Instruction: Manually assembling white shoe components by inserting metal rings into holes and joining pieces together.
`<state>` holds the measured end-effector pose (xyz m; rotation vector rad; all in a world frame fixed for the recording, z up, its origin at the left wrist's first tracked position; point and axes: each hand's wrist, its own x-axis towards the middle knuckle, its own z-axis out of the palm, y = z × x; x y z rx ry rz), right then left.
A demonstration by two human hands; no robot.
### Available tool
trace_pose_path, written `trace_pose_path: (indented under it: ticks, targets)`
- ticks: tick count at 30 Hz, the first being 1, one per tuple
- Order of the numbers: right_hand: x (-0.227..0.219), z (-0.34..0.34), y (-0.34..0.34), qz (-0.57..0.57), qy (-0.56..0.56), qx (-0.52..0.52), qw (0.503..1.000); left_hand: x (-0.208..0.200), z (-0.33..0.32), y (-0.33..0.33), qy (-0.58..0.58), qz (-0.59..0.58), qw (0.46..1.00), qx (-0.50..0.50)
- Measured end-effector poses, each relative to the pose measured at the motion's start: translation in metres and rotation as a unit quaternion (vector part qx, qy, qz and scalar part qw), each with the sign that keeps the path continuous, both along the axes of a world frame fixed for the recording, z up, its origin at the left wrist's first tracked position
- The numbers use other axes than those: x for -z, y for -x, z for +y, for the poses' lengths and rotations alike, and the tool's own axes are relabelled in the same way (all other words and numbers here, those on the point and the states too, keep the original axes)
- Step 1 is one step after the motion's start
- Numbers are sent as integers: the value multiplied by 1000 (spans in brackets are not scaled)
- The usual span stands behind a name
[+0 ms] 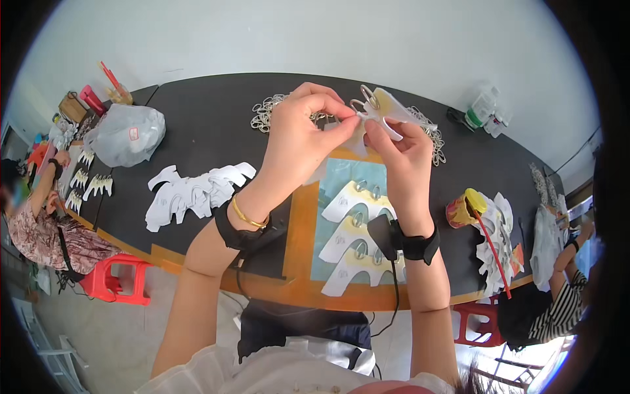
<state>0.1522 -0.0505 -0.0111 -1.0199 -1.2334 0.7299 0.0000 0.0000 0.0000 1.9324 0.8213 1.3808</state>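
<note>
Above the far part of the table, my left hand (300, 131) pinches the edge of a white cut piece (392, 107) with yellowish glue on it and metal rings (367, 97) at its tabs. My right hand (408, 152) grips the same piece from the other side, thumb in front. Below them, several similar white pieces with rings (341, 244) lie in a column on a blue-green mat (324, 190). Piles of metal rings (264, 113) lie behind both hands. A heap of plain white cut pieces (190, 197) is left of my left forearm.
At the right stand a yellow glue tub (459, 211) with a red-handled brush (491, 246) and another stack of white pieces (500, 226). A plastic bag (128, 134) sits far left. Co-workers (33, 217) sit at both ends, near red stools (119, 279). Bottles (482, 108) stand back right.
</note>
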Motion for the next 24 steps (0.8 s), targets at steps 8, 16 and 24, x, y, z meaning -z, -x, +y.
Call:
trace_pose_path:
  ticks: [8,16,24]
  targets:
    - [-5,-4,2,93,13,-5,996,4,4,-1,-10,-24,999,32]
    - [-3,1,-1,95,-12,-5,995,0,1,-2,-73,26,997,-2]
    - [4,1,12,150,-61,16,987,7,9,-4,-201,42,974,-93]
